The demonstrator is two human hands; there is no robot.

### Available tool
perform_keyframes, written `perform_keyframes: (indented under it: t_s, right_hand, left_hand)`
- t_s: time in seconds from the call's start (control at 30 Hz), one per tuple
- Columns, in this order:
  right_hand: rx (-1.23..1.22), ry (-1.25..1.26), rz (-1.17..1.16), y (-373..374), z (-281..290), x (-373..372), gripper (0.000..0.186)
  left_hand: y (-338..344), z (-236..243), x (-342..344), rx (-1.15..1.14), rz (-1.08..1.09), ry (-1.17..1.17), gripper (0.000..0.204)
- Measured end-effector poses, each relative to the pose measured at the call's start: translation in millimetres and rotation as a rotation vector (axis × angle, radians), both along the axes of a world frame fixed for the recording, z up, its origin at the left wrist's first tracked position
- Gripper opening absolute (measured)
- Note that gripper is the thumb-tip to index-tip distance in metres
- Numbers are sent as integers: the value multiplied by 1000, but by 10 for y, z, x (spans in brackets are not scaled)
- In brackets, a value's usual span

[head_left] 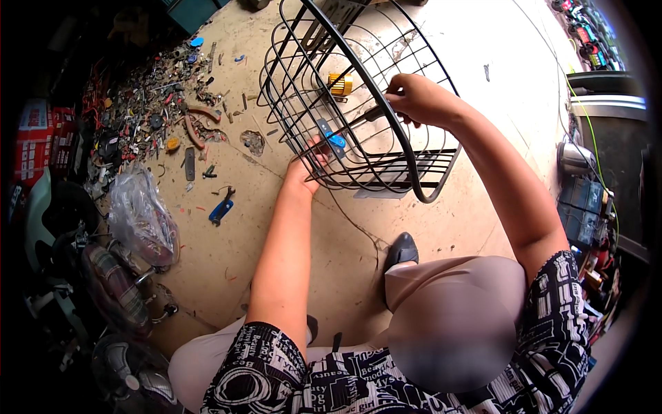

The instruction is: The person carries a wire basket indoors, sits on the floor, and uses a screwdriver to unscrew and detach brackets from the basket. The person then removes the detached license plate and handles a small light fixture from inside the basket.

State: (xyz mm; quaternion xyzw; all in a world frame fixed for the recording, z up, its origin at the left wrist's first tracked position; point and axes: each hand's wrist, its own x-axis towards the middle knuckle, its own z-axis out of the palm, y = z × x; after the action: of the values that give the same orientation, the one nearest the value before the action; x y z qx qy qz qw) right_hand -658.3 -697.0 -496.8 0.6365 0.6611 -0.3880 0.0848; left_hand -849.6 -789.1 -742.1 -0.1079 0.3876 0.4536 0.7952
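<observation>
A black wire basket [427, 181] is tilted in front of me, its open rim toward my right. My right hand [420, 100] is closed around the dark handle of a screwdriver [373, 114]. The screwdriver's shaft slants down inside the basket toward a small blue part [336, 140] at the wire wall. Beside that blue part is a dark flat plate [324, 127]. My left hand [307, 170] is at the basket's lower left, its fingers curled at the wires close to the blue part. Wires partly hide those fingers.
Scattered small hardware [165, 96] covers the floor at the far left, with pliers [193, 127] at its edge. Nearer lie a flat metal plate [189, 164], a blue-handled tool [221, 207] and a clear plastic bag [140, 214]. A yellow ribbed part [340, 84] shows through the basket.
</observation>
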Motion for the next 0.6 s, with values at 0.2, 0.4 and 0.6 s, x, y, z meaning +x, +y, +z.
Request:
perform_keyframes:
  t_s: [0.2,0.4,0.6]
  right_hand:
    - [-8,208,-121,-15,-120,102,41]
    - [128,168,14,-63,-114,111,35]
    - [4,170,-121,-12,-83,103,32]
  left_hand:
    - [10,6,-4,51,-1,-45,19]
    - [-6,173,-20,-11,-40,47,22]
    - [6,130,-10,-17,-19,36,23]
